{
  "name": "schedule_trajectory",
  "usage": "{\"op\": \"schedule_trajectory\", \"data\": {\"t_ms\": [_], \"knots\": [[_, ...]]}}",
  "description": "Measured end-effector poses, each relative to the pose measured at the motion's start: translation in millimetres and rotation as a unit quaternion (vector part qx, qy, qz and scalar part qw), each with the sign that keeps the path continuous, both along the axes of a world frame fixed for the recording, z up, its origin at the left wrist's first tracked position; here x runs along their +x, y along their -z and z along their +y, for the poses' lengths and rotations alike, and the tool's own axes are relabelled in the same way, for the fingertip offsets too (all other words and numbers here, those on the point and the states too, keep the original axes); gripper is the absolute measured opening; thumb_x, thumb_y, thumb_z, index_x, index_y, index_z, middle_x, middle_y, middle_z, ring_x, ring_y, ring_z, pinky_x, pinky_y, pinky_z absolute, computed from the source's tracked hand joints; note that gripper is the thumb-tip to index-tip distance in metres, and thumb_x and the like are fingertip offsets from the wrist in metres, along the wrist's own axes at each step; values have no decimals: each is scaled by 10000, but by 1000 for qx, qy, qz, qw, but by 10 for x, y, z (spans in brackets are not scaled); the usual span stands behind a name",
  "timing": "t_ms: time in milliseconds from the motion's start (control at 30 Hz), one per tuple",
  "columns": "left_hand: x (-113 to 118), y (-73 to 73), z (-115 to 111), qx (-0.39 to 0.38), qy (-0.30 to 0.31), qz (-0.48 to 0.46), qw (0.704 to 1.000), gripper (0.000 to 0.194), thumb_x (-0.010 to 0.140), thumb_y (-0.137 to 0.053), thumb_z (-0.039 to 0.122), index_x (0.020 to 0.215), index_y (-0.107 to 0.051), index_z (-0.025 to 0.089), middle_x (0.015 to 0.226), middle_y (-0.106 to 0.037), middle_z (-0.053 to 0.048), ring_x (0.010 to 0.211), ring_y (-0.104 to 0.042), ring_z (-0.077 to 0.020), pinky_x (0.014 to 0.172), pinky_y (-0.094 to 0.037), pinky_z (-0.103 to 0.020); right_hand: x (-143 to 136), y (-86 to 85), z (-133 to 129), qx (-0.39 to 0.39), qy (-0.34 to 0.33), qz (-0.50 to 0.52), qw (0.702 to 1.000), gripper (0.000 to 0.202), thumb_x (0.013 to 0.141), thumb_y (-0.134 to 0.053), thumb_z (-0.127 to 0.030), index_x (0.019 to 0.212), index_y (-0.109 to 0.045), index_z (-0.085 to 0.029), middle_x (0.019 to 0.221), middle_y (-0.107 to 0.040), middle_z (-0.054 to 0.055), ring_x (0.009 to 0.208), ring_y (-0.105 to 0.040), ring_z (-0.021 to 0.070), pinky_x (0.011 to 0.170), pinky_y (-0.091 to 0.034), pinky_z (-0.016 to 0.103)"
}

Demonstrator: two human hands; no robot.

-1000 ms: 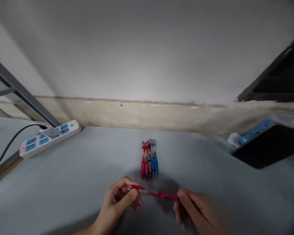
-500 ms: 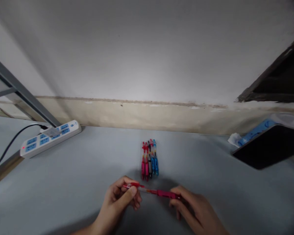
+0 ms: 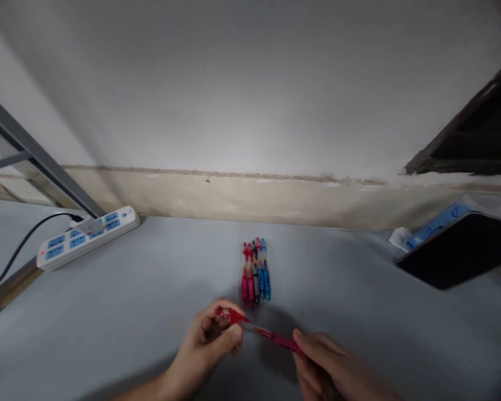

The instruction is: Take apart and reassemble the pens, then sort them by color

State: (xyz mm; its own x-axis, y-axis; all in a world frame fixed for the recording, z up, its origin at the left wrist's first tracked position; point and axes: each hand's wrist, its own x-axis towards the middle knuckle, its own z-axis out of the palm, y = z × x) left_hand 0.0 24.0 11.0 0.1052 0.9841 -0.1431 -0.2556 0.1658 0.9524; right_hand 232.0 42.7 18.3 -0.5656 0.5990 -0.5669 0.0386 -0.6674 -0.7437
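Note:
Between my two hands I hold a pen (image 3: 261, 331) with a red clip, a clear barrel and a dark pink grip. My left hand (image 3: 211, 340) is closed around the clip end, thumb and fingers pinching it. At the other end, my right hand (image 3: 328, 362) pinches the pink grip; its fingertips hide the tip. The pen slants down to the right, above the table. Just beyond it lies a row of several pens: pink ones (image 3: 247, 278) on the left, a grey one (image 3: 256, 281) in the middle, blue ones (image 3: 264, 281) on the right.
A white power strip (image 3: 87, 238) with a plugged-in black cable (image 3: 20, 242) lies at the left. At the right a dark-screened tablet-like device (image 3: 463, 250) leans near a blue packet (image 3: 436, 225) and a white crumpled tissue (image 3: 399, 238). The wall (image 3: 250, 197) bounds the grey table (image 3: 183, 262).
The right end of the pen has dipped, so it slants more steeply. My right hand has moved lower and turned. My left hand keeps its hold near the clip, shifted slightly right.

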Motion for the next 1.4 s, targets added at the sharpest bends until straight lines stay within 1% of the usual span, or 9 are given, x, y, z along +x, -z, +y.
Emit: {"op": "schedule_trajectory", "data": {"t_ms": [100, 200, 333, 433, 533, 667, 967, 1100, 1400], "knots": [[5, 1, 20, 30, 8, -6, 1000, 195, 800, -771, 383, 842, -734, 196, 745, -612, -2, 684, -582, -139, 655, -475, -239, 19, 131, -55, 81, -9, -49, 995, 524, 930, -468, -636, 690, -600, -189, 536, -586, -24, 468, -527, 84, 445, -381, 175], [-23, 3, 73, 35, -17, -42, 998, 184, 828, -744, 384, 875, -747, 206, 871, -675, -37, 865, -643, -198, 819, -499, -308, 29, 209, -53, 175, -29, -81, 981, 544, 964, -389, -633, 793, -645, -184, 601, -588, -18, 513, -526, 95, 506, -414, 201], [-71, 12, 156, 10, -50, -14, 999, 336, 814, -764, 373, 1109, -703, 225, 772, -692, -12, 716, -655, -164, 716, -523, -287, 35, 206, 20, 274, -55, -98, 955, 519, 993, -360, -586, 818, -631, -180, 622, -557, -24, 511, -494, 92, 499, -387, 206], [-67, 32, 187, 33, -61, 2, 998, 495, 814, -768, 348, 1266, -584, 265, 701, -636, 39, 604, -627, -125, 597, -513, -237, 31, 184, 45, 276, -59, -92, 955, 521, 996, -346, -585, 831, -626, -177, 620, -559, -23, 494, -483, 86, 484, -373, 200], [-42, 51, 201, 20, -57, -1, 998, 478, 803, -779, 331, 1222, -557, 265, 715, -642, 41, 593, -648, -124, 533, -504, -205, 18, 169, 37, 267, -65, -87, 957, 525, 986, -357, -599, 827, -622, -175, 611, -554, -24, 483, -467, 84, 471, -360, 196], [-27, 49, 217, 0, -69, 5, 998, 406, 788, -791, 331, 1119, -586, 214, 704, -673, 22, 594, -665, -133, 531, -514, -206, 5, 140, 28, 271, -67, -96, 955, 518, 978, -376, -600, 822, -624, -172, 608, -554, -23, 499, -477, 90, 487, -372, 199], [-30, 59, 216, 12, -77, 0, 997, 376, 808, -776, 298, 1136, -611, 213, 707, -680, 24, 592, -675, -120, 554, -514, -205, -12, 135, 39, 293, -80, -120, 945, 551, 969, -350, -631, 813, -611, -171, 604, -544, -21, 482, -472, 88, 484, -368, 204], [-13, 57, 215, 16, -86, -12, 996, 474, 793, -790, 299, 1206, -566, 236, 726, -683, 27, 592, -677, -126, 547, -512, -212, -26, 126, 38, 306, -79, -123, 941, 564, 964, -344, -643, 802, -609, -173, 599, -542, -17, 486, -484, 94, 480, -368, 205], [-16, 41, 198, -5, -95, -18, 995, 422, 769, -812, 306, 1124, -604, 214, 695, -685, 29, 581, -680, -128, 552, -512, -216, -30, 110, 26, 298, -84, -117, 944, 581, 951, -332, -674, 805, -591, -175, 602, -544, -17, 474, -476, 91, 480, -359, 212]]}}
